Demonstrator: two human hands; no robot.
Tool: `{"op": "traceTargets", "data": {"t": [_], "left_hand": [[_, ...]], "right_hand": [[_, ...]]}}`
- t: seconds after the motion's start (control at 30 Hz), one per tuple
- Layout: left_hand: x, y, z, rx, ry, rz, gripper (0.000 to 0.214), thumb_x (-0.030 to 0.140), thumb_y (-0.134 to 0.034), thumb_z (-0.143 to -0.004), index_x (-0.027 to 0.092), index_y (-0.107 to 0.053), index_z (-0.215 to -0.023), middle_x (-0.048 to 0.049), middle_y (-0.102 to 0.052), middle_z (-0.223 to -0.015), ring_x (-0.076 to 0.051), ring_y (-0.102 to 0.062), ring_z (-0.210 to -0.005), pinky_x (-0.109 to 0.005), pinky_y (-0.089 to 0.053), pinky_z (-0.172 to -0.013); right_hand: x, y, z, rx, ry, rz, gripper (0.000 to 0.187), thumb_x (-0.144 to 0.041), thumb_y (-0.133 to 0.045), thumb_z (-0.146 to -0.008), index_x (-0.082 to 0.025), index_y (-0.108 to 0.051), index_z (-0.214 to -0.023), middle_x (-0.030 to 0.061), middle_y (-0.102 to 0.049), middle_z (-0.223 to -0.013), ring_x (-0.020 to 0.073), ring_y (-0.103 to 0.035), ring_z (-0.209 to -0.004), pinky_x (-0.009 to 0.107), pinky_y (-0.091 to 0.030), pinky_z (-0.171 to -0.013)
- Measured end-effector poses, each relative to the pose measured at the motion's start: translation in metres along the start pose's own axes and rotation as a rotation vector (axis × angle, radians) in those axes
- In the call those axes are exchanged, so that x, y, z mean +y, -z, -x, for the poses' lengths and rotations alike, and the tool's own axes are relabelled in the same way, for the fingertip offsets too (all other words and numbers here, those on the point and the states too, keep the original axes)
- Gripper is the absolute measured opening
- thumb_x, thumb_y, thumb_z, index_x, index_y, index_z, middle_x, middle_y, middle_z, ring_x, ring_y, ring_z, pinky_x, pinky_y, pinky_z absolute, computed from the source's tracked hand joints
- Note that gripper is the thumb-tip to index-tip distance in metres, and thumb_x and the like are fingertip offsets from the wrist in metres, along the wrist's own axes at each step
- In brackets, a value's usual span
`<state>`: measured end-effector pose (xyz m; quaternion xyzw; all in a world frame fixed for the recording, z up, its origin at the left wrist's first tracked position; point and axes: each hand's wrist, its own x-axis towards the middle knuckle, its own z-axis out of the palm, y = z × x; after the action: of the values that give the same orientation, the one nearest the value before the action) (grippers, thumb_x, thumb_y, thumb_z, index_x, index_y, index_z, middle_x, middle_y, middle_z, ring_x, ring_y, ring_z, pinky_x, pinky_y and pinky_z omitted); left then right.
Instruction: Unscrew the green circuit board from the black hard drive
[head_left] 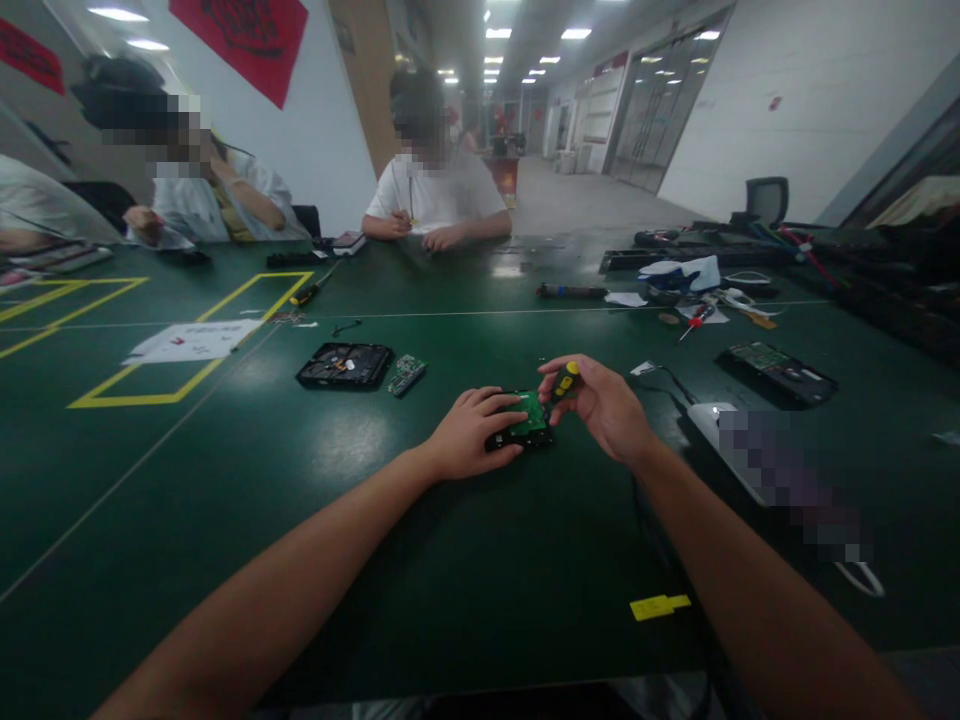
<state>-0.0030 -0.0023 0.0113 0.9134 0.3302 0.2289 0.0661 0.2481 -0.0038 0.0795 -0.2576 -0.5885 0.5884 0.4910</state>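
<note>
A hard drive with a green circuit board facing up lies flat on the table. My left hand holds it from the left, its fingers across the board and the thumb along the near edge. Between the fingers of my right hand is a screwdriver with a black and yellow handle. It stands tilted over the drive's right side; its tip is hidden, so contact with a screw cannot be made out.
An opened hard drive and a loose circuit board lie left. Rightward are another drive, a phone-like device with a cable, and a red screwdriver. A yellow label lies near the front edge. People sit across the table.
</note>
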Motion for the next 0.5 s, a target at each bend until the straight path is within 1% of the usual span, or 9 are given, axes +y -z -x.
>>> {"op": "traceTargets", "data": {"t": [0.17, 0.33, 0.5], "left_hand": [[-0.0001, -0.0001, -0.0003, 0.006, 0.0, 0.008, 0.054, 0.049, -0.07, -0.095, 0.029, -0.063, -0.144, -0.0095, -0.059, -0.153, -0.039, -0.048, -0.145, -0.063, -0.041, -0.116], [-0.0006, -0.0013, -0.0003, 0.011, -0.004, 0.009, 0.053, 0.049, -0.07, -0.095, 0.03, -0.063, -0.144, -0.0088, -0.06, -0.153, -0.039, -0.048, -0.145, -0.064, -0.041, -0.116], [-0.0011, -0.0006, -0.0001, 0.001, -0.003, 0.001, 0.053, 0.049, -0.069, -0.096, 0.028, -0.063, -0.145, -0.0089, -0.06, -0.154, -0.039, -0.048, -0.145, -0.063, -0.041, -0.116]], "right_hand": [[-0.0052, 0.0008, -0.0007, 0.037, -0.019, 0.08, 0.035, -0.051, -0.059, -0.104, -0.021, -0.076, -0.111, 0.0083, -0.071, -0.098, 0.0206, -0.068, -0.091, 0.027, -0.057, -0.06], [-0.0067, -0.0032, 0.0004, 0.063, -0.002, 0.155, 0.035, -0.048, -0.061, -0.104, -0.023, -0.077, -0.122, 0.0077, -0.071, -0.102, 0.0193, -0.069, -0.092, 0.025, -0.053, -0.058], [-0.0073, -0.004, 0.0012, 0.062, 0.024, 0.179, 0.03, -0.047, -0.064, -0.102, -0.022, -0.079, -0.104, 0.0077, -0.074, -0.102, 0.0186, -0.068, -0.09, 0.026, -0.055, -0.061]]}}
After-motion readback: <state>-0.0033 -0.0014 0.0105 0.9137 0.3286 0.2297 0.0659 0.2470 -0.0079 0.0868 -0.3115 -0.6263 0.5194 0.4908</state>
